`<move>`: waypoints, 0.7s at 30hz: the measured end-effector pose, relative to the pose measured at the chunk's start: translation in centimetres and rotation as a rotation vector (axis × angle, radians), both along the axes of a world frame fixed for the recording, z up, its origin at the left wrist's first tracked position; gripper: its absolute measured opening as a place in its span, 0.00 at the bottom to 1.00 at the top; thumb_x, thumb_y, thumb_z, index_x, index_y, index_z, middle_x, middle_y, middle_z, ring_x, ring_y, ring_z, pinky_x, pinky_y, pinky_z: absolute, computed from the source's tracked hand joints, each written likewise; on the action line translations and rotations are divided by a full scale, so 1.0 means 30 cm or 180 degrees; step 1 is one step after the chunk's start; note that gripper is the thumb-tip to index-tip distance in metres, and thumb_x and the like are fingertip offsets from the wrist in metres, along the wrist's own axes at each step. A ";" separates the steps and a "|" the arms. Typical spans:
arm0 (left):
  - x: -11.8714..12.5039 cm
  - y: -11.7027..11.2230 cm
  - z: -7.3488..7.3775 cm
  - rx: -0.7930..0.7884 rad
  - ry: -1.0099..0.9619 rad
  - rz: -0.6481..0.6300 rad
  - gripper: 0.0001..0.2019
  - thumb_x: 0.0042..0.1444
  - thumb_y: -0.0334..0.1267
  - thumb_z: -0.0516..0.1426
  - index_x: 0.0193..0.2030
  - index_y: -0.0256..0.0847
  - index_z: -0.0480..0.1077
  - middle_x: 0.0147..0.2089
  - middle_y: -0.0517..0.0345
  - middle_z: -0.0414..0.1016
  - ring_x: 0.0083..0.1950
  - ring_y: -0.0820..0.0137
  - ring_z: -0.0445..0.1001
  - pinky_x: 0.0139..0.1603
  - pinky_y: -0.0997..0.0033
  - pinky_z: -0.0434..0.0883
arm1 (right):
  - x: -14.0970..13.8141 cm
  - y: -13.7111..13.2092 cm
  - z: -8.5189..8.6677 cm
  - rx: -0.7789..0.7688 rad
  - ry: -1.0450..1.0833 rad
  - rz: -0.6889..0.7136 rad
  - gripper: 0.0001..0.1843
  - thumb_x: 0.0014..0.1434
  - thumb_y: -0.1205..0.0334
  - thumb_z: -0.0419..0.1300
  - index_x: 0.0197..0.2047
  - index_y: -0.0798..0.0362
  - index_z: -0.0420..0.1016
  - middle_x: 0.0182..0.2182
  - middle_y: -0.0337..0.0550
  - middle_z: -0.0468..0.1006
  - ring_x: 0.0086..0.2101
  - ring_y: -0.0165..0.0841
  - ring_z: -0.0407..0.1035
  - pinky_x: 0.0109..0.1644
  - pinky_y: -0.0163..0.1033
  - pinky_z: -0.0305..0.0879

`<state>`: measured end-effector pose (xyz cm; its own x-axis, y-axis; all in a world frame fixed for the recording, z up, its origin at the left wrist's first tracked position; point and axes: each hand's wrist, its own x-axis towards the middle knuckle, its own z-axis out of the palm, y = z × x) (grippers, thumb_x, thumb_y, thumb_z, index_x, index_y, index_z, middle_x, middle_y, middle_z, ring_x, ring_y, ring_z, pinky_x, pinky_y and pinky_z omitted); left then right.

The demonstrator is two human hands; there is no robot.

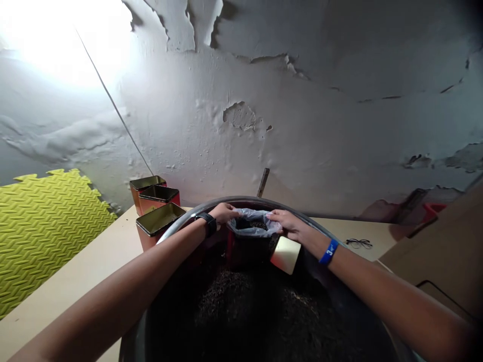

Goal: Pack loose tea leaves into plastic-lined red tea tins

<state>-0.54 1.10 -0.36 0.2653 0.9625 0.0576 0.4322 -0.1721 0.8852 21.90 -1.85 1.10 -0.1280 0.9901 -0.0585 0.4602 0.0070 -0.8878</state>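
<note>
Both my hands pinch the rim of a clear plastic bag point(256, 230) that lines a dark red tin point(249, 254). My left hand point(224, 213) is closed on the bag's left edge, and my right hand point(287, 223) on its right edge. Dark loose material, like tea leaves, lies inside the bag. The tin stands in a big round metal tub point(217, 202), on more of the same dark leaves point(226, 291). A shiny gold lid point(287, 254) leans beside the tin, below my right hand.
Three open red tins with gold insides, the nearest tin point(160, 221) among them, stand on the table point(94, 256) left of the tub. Yellow foam matting point(45, 236) is at the left. Eyeglasses point(359, 244) lie to the right, near a brown cardboard surface point(445, 251). A peeling wall rises behind.
</note>
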 end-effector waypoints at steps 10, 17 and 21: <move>-0.078 0.012 0.090 0.1323 0.1576 0.0614 0.09 0.48 0.37 0.53 0.32 0.37 0.71 0.27 0.53 0.71 0.29 0.70 0.69 0.28 0.76 0.62 | 0.004 0.015 0.163 0.0776 -0.0838 -0.0189 0.09 0.52 0.62 0.56 0.37 0.54 0.64 0.12 0.28 0.59 0.11 0.21 0.53 0.14 0.27 0.44; -0.030 -0.018 0.095 0.1089 0.0434 -0.0060 0.20 0.55 0.43 0.46 0.50 0.34 0.66 0.34 0.52 0.72 0.30 0.71 0.70 0.30 0.75 0.65 | 0.002 0.015 0.189 0.0488 -0.1038 0.0266 0.21 0.53 0.50 0.54 0.44 0.57 0.68 0.16 0.37 0.66 0.15 0.25 0.59 0.17 0.30 0.52; -0.047 0.003 0.068 0.1414 0.1052 -0.0568 0.40 0.40 0.51 0.60 0.60 0.35 0.55 0.54 0.43 0.63 0.49 0.61 0.66 0.43 0.71 0.64 | 0.013 0.019 0.174 0.0569 -0.1874 0.1001 0.25 0.39 0.50 0.65 0.40 0.53 0.72 0.24 0.40 0.73 0.21 0.27 0.63 0.22 0.30 0.54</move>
<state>-1.95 1.18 1.68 0.4937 0.8037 0.3322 0.6034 -0.5916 0.5346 22.28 -1.28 6.30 -0.4077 0.9120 -0.0455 0.8174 0.3422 -0.4635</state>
